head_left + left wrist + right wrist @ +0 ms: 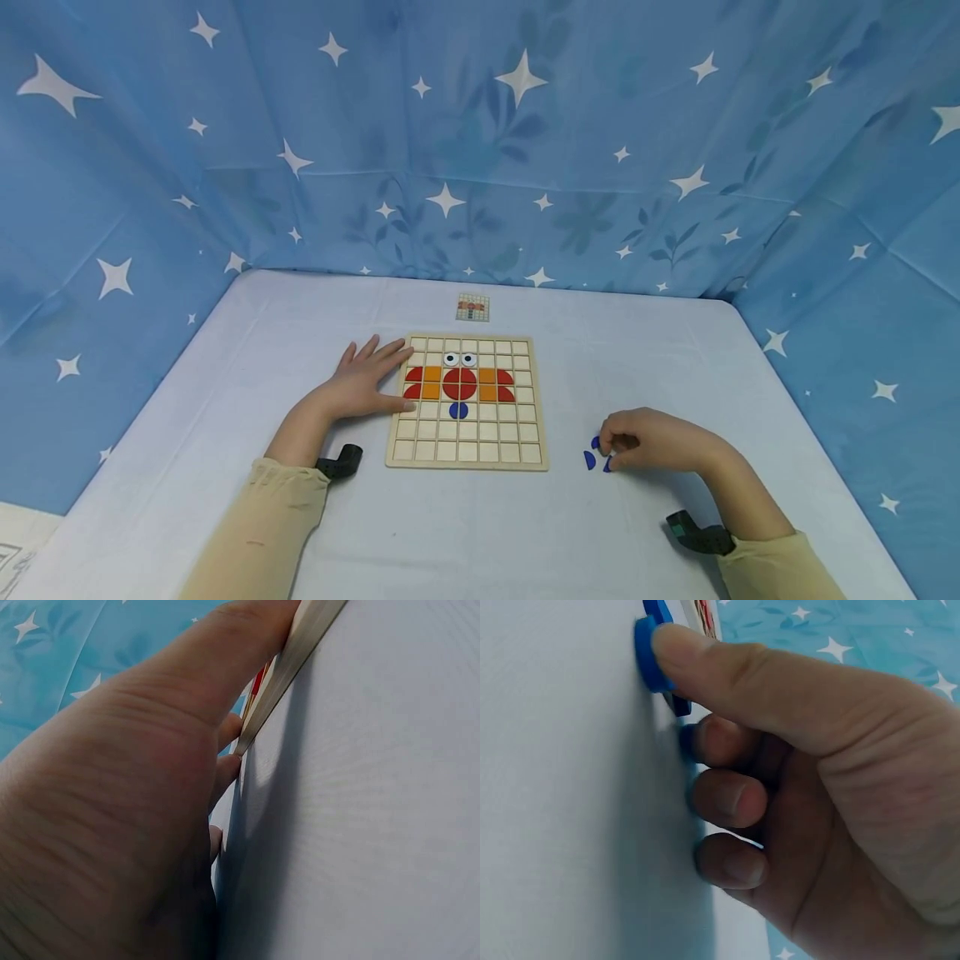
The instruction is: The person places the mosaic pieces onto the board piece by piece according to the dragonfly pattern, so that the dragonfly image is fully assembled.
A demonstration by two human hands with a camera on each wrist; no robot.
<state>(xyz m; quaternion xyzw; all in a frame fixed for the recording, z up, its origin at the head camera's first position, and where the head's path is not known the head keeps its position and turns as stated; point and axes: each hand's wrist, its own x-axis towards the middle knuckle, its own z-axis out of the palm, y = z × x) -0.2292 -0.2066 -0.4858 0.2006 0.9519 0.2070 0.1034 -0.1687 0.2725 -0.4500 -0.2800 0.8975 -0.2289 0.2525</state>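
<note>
My left hand [362,385] rests with fingers spread at the left side of a wooden grid board [465,453], thumb and a fingertip on its frame. In the left wrist view its thumb [225,656] lies against the board's edge. On the board sit red quarter-circles [460,384], orange squares [432,382], round eye pieces [452,359] and a blue circle [458,410]. Right of the board, my right hand [654,440] bends over three blue half-circle pieces [589,460]. Its thumb touches one blue piece [646,660]; its index fingertip is at another [686,742].
A small pattern card [472,307] lies on the white tablecloth [615,350] behind the board. Blue starry curtains [480,150] hang around the back and sides of the table. Each wrist wears a black camera mount [341,462].
</note>
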